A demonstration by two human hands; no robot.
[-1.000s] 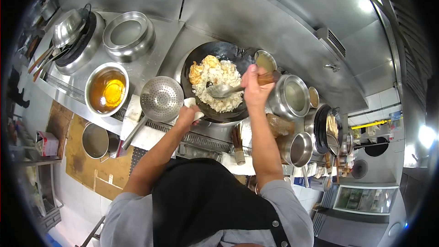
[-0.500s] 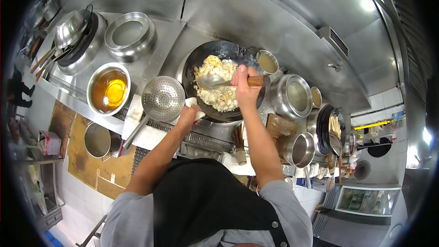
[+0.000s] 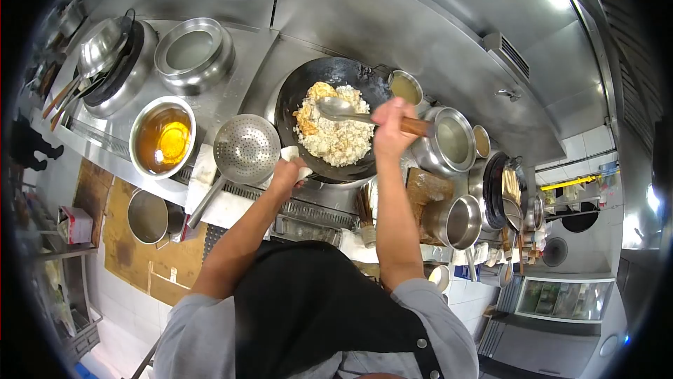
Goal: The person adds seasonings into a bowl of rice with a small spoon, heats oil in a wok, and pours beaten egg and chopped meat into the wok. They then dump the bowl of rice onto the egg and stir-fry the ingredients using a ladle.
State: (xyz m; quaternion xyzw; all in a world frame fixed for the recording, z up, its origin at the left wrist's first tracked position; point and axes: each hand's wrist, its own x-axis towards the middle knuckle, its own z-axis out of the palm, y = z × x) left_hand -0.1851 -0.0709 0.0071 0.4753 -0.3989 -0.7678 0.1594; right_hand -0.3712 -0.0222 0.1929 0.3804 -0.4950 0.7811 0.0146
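Observation:
A black wok (image 3: 308,72) holds white rice (image 3: 343,146) mixed with yellowish egg (image 3: 322,90). My left hand (image 3: 285,175) is closed on a folded white cloth (image 3: 290,155) at the wok's near left edge; the part of the wok under the cloth is hidden. Over the right side of the wok, my right hand (image 3: 392,130) grips a ladle (image 3: 336,107) by its wooden handle. The ladle's metal bowl is over the rice, pointing left. Beside my left hand lies a perforated strainer (image 3: 245,147), its handle toward me.
Left of the strainer stands a bowl of amber oil (image 3: 149,142). A lidless steel pot (image 3: 216,63) sits behind it. Right of the wok are a liquid-filled container (image 3: 406,87), a large steel pot (image 3: 436,146) and a saucepan (image 3: 463,225). A brush (image 3: 366,221) stands near the front edge.
My right hand has moved slightly right and down, and the ladle's bowl has risen and shifted right off the rice's middle. My left hand keeps its grip at the wok's edge.

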